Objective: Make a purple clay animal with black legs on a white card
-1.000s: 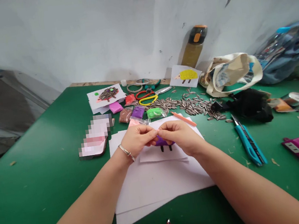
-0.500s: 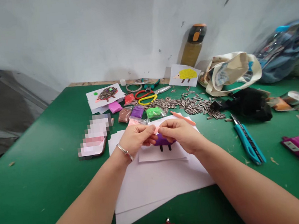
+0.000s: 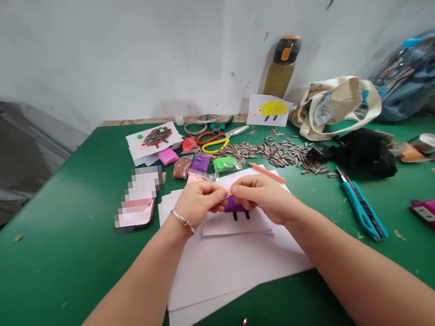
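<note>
Pink clay (image 3: 229,191): was grasped between the fingertips of left hand (image 3: 202,202) and right hand (image 3: 266,198), both closed in a pinch and nearly meeting. Was held above the purple shape (image 3: 236,204) with two black legs, on a small sheet (image 3: 234,227) over larger white paper (image 3: 223,269). Was nearer than the clay packets (image 3: 200,163) and striped seeds (image 3: 283,152), with phone (image 3: 137,199) to the left and blue cutter (image 3: 362,208) to the right on the green table (image 3: 68,220).
</note>
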`<state>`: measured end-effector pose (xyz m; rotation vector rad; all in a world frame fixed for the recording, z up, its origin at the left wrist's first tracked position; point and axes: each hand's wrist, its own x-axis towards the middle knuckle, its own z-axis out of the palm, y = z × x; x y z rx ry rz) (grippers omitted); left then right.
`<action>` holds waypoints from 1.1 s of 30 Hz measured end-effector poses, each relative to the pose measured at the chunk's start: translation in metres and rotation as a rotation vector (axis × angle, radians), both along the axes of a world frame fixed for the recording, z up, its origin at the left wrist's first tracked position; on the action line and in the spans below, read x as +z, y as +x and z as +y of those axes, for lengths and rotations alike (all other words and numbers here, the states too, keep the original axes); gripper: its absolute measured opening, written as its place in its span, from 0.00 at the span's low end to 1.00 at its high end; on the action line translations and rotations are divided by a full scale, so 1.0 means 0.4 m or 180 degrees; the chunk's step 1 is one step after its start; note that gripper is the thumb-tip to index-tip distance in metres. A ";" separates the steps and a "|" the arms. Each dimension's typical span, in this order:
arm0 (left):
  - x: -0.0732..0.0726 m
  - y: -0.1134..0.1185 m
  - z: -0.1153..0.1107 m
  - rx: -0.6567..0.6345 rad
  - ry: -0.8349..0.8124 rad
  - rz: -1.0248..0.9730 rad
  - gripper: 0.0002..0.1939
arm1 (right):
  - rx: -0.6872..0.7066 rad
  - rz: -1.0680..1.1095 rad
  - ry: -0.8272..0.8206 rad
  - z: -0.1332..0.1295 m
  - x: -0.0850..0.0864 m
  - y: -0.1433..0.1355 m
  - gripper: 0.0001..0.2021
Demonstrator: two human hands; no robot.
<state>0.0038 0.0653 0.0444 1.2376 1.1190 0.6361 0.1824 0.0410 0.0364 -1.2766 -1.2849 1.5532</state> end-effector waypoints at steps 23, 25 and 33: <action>0.001 -0.012 0.009 -0.0159 -0.0284 0.0028 0.22 | -0.0106 -0.0129 0.0163 -0.002 0.002 -0.001 0.09; 0.005 -0.014 0.008 -0.0253 -0.0200 0.0124 0.18 | -0.0048 -0.0059 0.0100 -0.002 -0.001 -0.002 0.10; 0.024 -0.006 0.001 -0.0287 -0.0070 0.0223 0.13 | -0.0054 -0.0103 0.0049 0.000 -0.002 -0.005 0.13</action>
